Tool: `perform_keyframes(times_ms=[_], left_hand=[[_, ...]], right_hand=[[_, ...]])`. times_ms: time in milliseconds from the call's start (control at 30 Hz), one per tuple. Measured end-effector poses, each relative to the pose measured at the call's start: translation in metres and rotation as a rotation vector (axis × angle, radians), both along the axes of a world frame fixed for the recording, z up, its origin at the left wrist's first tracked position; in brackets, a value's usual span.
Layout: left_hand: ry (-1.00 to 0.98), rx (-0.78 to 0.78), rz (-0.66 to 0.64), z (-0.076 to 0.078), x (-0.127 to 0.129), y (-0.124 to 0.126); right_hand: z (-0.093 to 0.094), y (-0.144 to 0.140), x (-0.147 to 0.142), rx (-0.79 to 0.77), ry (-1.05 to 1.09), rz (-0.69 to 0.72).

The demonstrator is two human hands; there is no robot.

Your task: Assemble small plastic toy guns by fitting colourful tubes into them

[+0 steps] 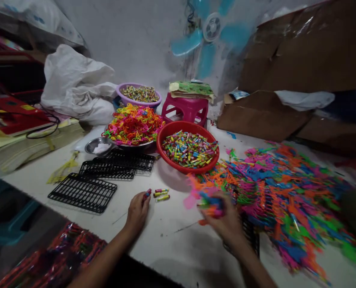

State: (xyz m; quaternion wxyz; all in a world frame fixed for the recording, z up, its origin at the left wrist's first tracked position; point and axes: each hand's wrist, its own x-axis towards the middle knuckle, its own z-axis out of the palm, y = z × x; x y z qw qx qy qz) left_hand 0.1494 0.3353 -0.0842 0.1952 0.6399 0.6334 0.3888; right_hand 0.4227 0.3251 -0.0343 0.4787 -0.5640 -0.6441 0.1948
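Here, left hand (138, 211) pinching a small tube (147, 194), right hand (225, 222) gripping blurred plastic pieces (209, 200), bare tabletop (172, 228) between.

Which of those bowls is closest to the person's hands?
The red bowl, filled with small colourful tubes. It sits nearest the left hand and right hand; the purple bowl stands farthest back by the wall.

Head-worn view, looking forward and down — table (172, 236) close below
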Motion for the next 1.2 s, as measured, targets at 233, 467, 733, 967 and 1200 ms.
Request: perform_keyframes(times_ms=[233, 467, 733, 967, 1200], left_hand=[[-0.237, -0.204, 0.065, 0.033, -0.023, -0.016], [0.014, -0.401, -0.059, 0.032, -0.017, 0.013], [-0.236, -0.488, -0.08, 0.028, -0.03, 0.015], [-1.144, -0.974, -0.192, 0.042, -0.027, -0.015], [-1.265, -1.004, -0.164, 0.041, -0.003, -0.025]], right_hand=[[-0.051, 0.014, -0.054, -0.053, -0.432, -0.034], [-0.044, -0.021, -0.045, 0.102, -0.433, -0.145], [-0.026, 0.001, -0.092, 0.169, -0.597, 0.124], [-0.02, 0.032, -0.131, 0.203, -0.868, 0.422], [0.009, -0.007, -0.102, 0.14, -0.425, 0.466]])
